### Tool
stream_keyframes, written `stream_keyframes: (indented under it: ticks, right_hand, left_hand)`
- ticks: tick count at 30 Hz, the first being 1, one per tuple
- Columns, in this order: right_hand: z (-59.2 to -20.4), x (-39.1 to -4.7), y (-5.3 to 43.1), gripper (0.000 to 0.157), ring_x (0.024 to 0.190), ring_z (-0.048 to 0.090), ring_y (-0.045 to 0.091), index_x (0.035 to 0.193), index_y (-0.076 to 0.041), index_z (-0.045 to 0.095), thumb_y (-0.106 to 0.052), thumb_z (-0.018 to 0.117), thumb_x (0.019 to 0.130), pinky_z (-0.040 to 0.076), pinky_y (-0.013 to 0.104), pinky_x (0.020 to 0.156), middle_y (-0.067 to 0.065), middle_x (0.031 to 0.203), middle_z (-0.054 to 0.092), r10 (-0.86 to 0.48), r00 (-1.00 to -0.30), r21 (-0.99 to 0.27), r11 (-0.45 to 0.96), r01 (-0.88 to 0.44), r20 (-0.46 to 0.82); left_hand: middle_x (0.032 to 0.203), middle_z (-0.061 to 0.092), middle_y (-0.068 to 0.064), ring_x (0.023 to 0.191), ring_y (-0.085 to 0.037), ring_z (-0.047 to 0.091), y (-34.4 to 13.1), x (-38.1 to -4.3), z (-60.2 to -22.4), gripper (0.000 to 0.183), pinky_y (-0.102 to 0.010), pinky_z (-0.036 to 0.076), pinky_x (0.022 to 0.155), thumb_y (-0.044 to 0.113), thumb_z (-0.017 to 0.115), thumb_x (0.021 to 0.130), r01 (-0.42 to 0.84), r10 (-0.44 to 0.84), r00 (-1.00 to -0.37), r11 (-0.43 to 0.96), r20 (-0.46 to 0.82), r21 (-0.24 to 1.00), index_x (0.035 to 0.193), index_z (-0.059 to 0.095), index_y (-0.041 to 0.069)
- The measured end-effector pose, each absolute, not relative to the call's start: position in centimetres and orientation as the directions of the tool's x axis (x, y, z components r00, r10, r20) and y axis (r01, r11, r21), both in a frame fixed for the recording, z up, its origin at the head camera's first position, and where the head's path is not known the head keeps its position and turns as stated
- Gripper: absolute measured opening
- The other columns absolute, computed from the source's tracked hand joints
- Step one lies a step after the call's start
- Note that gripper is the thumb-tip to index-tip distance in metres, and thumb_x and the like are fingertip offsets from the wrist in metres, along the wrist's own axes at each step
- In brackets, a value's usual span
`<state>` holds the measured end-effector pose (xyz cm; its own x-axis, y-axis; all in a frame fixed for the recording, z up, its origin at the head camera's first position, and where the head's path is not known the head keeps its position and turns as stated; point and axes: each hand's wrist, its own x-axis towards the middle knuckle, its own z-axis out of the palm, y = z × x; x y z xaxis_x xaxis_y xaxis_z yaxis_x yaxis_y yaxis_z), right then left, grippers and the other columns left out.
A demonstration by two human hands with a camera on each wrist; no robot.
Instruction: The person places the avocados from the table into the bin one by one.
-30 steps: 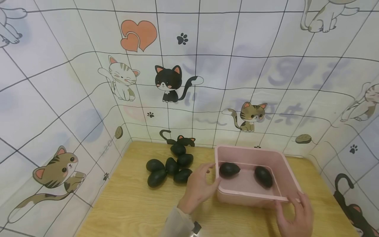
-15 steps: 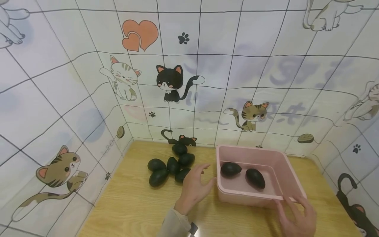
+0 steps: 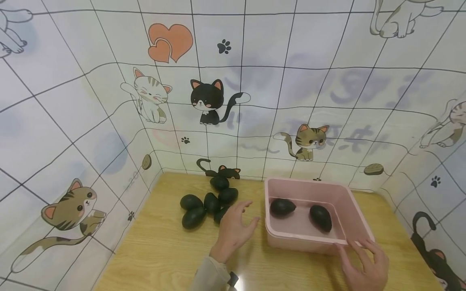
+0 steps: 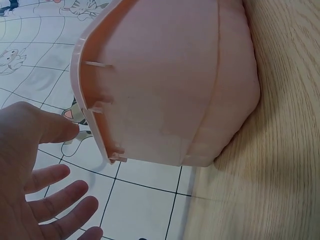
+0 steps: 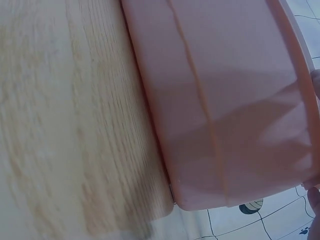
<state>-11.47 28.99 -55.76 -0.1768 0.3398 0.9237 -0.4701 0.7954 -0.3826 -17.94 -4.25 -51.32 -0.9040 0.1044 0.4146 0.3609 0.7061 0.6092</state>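
Note:
A pink plastic bin (image 3: 302, 238) stands at the right of the wooden table, with two dark avocados inside, one at its left wall (image 3: 282, 207) and one nearer the right (image 3: 320, 218). My right hand (image 3: 365, 262) holds the bin's front right corner, fingers over the rim and thumb at the front wall; in the right wrist view only fingertips show at the rim. Between the bin and a cluster of avocados (image 3: 193, 217) on the table, my left hand (image 3: 234, 226) is spread and holds nothing. It partly covers the nearest avocado (image 3: 219, 216) of that cluster.
The wooden table (image 3: 164, 258) meets cloth-like walls printed with cats and grid lines (image 3: 255, 89) at the back and both sides. The bin's back rim stands close to the rear wall.
My left hand has drawn left, away from the bin's left rim. Inside the bin, the right-hand avocado rolled left and then partway back. My right hand stays at the corner.

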Motion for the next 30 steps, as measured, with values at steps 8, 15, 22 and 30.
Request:
stream_keyframes:
  ticks: [8,15,22,30]
  right_hand:
    - [-56.0,-11.5,29.0,0.068,0.119,0.069,0.025,0.086,0.01,0.079,-0.057,0.084,0.087,0.041,0.021,0.112,0.034,0.093,0.068,0.362,-0.199,-0.412,0.783,-0.466,0.911]
    - [-56.6,-11.4,29.2,0.067,0.12,0.069,0.021,0.087,0.01,0.079,-0.057,0.083,0.088,0.04,0.019,0.111,0.033,0.094,0.068,0.358,-0.208,-0.414,0.785,-0.461,0.91]
    - [-56.3,-11.5,29.0,0.062,0.118,0.069,0.02,0.085,0.009,0.08,-0.053,0.084,0.088,0.041,0.019,0.11,0.032,0.095,0.07,0.371,-0.186,-0.414,0.778,-0.473,0.91]
    - [-55.8,-11.7,28.5,0.054,0.114,0.071,0.021,0.083,0.009,0.08,-0.044,0.085,0.091,0.042,0.02,0.109,0.032,0.093,0.069,0.397,-0.157,-0.422,0.772,-0.476,0.904]
  left_hand:
    - [0.127,0.073,0.0,0.107,-0.018,0.07,-4.6,-18.0,-51.8,0.047,-0.039,0.059,0.089,0.034,0.08,0.093,0.362,0.084,-0.896,0.706,0.436,0.609,0.136,0.069,0.018]
    - [0.123,0.074,-0.002,0.103,-0.02,0.07,-5.2,-18.1,-52.5,0.048,-0.039,0.059,0.086,0.031,0.083,0.09,0.385,0.07,-0.87,0.716,0.488,0.583,0.132,0.071,0.013]
    - [0.125,0.074,-0.004,0.109,-0.022,0.071,-5.8,-18.3,-53.0,0.047,-0.046,0.058,0.099,0.03,0.082,0.09,0.385,0.073,-0.87,0.718,0.487,0.58,0.132,0.071,0.012]
    - [0.123,0.074,-0.005,0.11,-0.025,0.07,-6.6,-18.4,-53.7,0.045,-0.043,0.059,0.093,0.026,0.083,0.089,0.393,0.068,-0.855,0.731,0.514,0.557,0.13,0.072,0.011]
